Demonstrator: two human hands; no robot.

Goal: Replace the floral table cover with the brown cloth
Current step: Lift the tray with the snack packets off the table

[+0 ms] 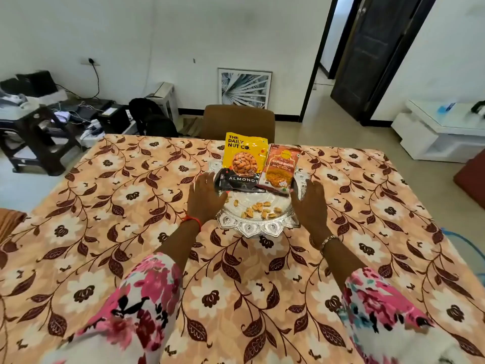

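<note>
Here, the floral table cover [131, 232] is spread flat over the whole table. At its middle a silver tray [258, 228] is set, loaded with an almonds packet [244, 158], an orange snack packet [279, 166] and loose nuts [258, 208]. The tray is flanked by the left hand [206, 198] and right hand [312, 203], each grip apart, fingers straight, nothing clasped.
</note>
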